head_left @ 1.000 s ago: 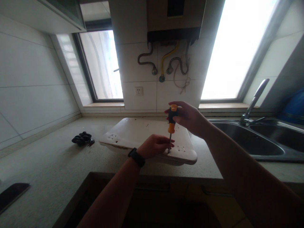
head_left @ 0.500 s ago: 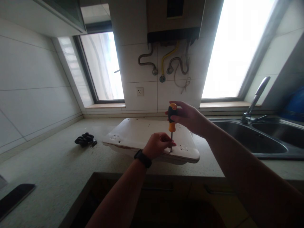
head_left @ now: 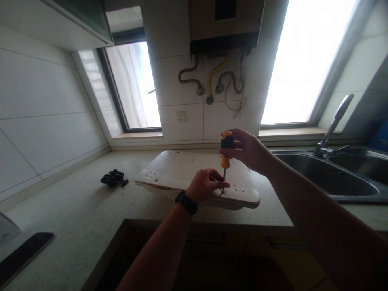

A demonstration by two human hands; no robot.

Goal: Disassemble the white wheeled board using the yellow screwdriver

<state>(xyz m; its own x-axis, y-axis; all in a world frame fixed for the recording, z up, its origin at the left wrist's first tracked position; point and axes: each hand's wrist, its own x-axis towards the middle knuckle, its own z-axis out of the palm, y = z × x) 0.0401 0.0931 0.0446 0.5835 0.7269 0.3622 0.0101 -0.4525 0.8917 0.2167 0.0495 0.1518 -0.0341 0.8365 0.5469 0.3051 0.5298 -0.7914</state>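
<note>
A white panel [head_left: 182, 169] with rounded corners lies on the counter, with clusters of small holes near its corners. My right hand [head_left: 247, 147] is wrapped around the orange and black handle of a screwdriver [head_left: 225, 161], which stands nearly upright. Its tip meets the panel at a hole near the front edge, right of the middle. Low on the metal shaft, my left hand [head_left: 207, 184] pinches with thumb and fingers, resting close over the panel. Whether a screw sits under the tip is too small to tell. A dark watch [head_left: 186, 202] is on my left wrist.
Left of the panel lies a pile of black parts [head_left: 113, 178] with small metal bits beside it. A dark flat phone-like object [head_left: 27, 254] is at the counter's lower left. A steel sink [head_left: 329, 171] with a faucet [head_left: 333, 125] is on the right; drawer handles [head_left: 281, 244] are below.
The view has shifted slightly, so the whole scene sits a little further right. Both hands keep their hold on the screwdriver, whose handle appears slightly turned.
</note>
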